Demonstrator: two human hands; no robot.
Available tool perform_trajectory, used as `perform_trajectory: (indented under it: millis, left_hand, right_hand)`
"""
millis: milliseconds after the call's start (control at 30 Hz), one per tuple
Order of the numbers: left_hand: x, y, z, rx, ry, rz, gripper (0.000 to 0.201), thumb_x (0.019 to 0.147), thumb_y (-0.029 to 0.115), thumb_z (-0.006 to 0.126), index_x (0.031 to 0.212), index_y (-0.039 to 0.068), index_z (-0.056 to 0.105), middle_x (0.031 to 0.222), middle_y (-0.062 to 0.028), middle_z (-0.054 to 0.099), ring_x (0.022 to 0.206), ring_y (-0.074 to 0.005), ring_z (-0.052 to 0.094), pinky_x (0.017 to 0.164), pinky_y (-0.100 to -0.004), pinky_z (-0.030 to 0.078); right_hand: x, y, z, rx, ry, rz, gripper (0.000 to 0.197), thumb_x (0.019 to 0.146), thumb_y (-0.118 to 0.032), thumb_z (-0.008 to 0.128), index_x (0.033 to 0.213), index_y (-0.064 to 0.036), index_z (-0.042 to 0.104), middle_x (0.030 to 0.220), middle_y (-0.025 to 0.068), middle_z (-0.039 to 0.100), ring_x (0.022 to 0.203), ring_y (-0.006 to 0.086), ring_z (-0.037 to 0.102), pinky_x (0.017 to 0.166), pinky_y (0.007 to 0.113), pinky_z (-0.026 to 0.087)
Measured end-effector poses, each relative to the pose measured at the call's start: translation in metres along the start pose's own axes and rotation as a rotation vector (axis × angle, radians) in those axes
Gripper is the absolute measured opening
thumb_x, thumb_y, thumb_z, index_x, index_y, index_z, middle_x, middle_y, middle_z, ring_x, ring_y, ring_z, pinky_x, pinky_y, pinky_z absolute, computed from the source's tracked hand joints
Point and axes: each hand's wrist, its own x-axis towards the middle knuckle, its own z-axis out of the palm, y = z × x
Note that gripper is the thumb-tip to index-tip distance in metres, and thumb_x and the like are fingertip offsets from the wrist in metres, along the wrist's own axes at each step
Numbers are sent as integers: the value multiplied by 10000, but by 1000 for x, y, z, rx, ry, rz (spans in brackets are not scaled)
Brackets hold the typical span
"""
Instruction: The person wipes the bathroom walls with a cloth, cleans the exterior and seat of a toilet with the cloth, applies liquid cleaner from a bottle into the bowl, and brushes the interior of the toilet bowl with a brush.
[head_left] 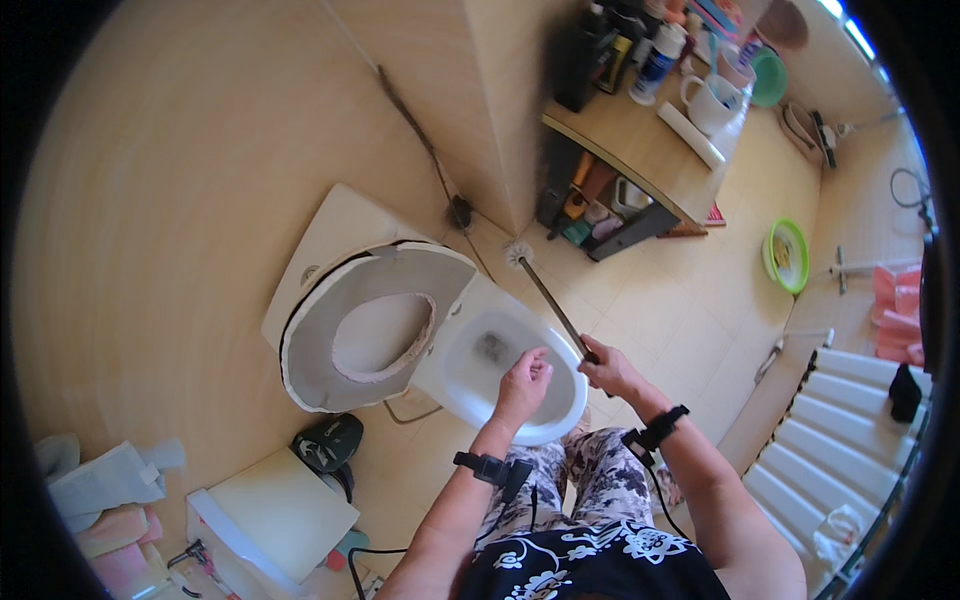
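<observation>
My right hand (612, 368) is closed round the dark handle end of a toilet brush (551, 299). The brush slants up and to the left, its round bristle head (518, 253) beyond the right side of the toilet. Over the bowl of the white toilet (565, 405) hovers my left hand (523, 385), its fingers curled in, with nothing visible in them. The toilet lid and padded seat ring (425, 350) are raised against the cistern (335, 225). A dark patch shows at the bottom of the bowl.
A wooden cabinet (640, 150) with bottles and a white mug (712, 103) stands at the back right. Farther right are a green basin (787, 256) and a white radiator (835, 425). On the left are a white bin (280, 510) and a dark cap (330, 442).
</observation>
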Motion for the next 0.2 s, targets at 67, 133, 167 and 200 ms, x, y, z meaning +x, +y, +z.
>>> perform_trajectory:
  millis: [67,133,167,200]
  left_hand:
    - [26,15,-16,16,71,80,338,922,147,622,1238,39,573,890,-79,667,748,-132,663,693,-275,537]
    - [45,21,-31,-21,110,62,342,921,145,622,1244,46,570,895,-75,669,758,-149,670,702,-281,539]
    - [55,24,-35,-4,114,49,343,920,150,623,1245,50,571,920,-70,674,774,-158,676,716,-281,538]
    - [65,28,-36,10,113,35,345,920,155,625,1246,54,572,945,-65,680,790,-167,682,731,-281,538]
  right_hand:
    - [53,-11,2,224,-54,132,613,821,-137,634,1401,-58,452,752,83,612,656,137,606,534,296,498]
    - [103,-34,7,394,-102,240,602,823,-138,654,1388,-61,462,772,61,606,706,150,615,549,289,512]
    - [127,-41,7,496,-117,237,618,832,-157,667,1407,-92,451,799,63,596,669,153,603,536,283,521]
    - [157,-42,6,537,-151,279,665,829,-145,668,1442,-112,413,894,86,614,684,163,613,541,293,529]
